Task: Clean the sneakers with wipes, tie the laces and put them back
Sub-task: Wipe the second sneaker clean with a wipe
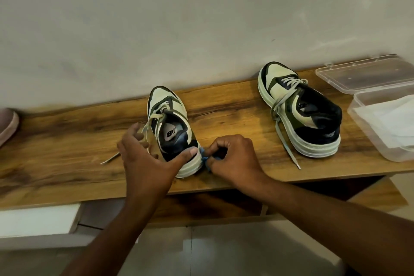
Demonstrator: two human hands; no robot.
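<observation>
Two cream, olive and navy sneakers stand on a wooden shelf (67,141), toes toward the wall. The left sneaker (170,123) sits mid-shelf with its laces loose. My left hand (147,159) holds its heel, thumb pressed on the back and fingers spread by the lace. My right hand (233,159) pinches a small blue wipe (205,159) against the white heel sole. The right sneaker (298,107) stands apart to the right, its untied laces trailing toward the shelf's front edge.
A clear plastic box (367,127) holding white wipes sits at the far right, its lid (367,74) lying open behind it. Part of a pinkish shoe (7,125) shows at the left edge. A plain wall rises behind the shelf; a tiled floor lies below.
</observation>
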